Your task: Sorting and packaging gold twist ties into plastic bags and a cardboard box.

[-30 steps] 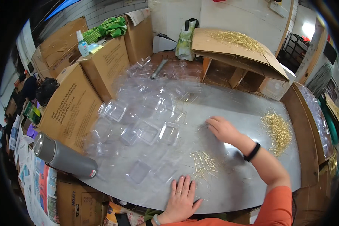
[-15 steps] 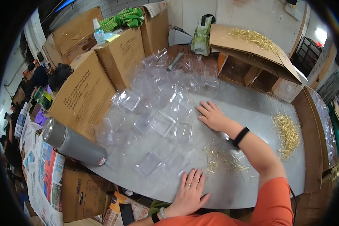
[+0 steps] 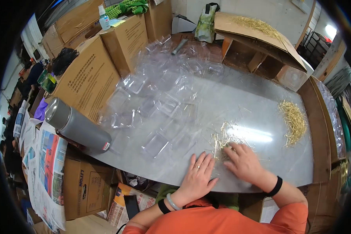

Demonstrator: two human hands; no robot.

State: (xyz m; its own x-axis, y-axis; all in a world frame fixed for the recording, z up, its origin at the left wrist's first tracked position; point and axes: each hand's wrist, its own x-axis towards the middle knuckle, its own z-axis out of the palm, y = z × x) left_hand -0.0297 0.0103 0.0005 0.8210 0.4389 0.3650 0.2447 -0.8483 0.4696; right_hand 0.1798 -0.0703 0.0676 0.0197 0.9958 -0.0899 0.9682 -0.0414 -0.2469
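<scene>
My left hand (image 3: 199,172) lies flat at the table's front edge, fingers stretched out and slightly apart, holding nothing. Just right of it, my right hand (image 3: 243,162) bends over a loose scatter of thin gold wire-like pieces (image 3: 221,137). Its fingertips touch the near side of that scatter, with the fingers apart; whatever lies under them is hidden. To the left of the scatter, clear plastic boxes or lids (image 3: 156,144) spread over the metal tabletop (image 3: 238,97). A larger heap of the same gold pieces (image 3: 293,121) rests near the table's right side.
A grey flask (image 3: 80,126) leans at the left edge. Cardboard boxes (image 3: 85,78) wall the left side. At the back right stands an open carton (image 3: 257,58) with gold pieces on top, beside a green bag (image 3: 206,25). A cardboard strip (image 3: 319,132) borders the right edge.
My right hand has come back from the middle of the table to the near gold pieces, which now lie more bunched. My left hand stays at the front edge.
</scene>
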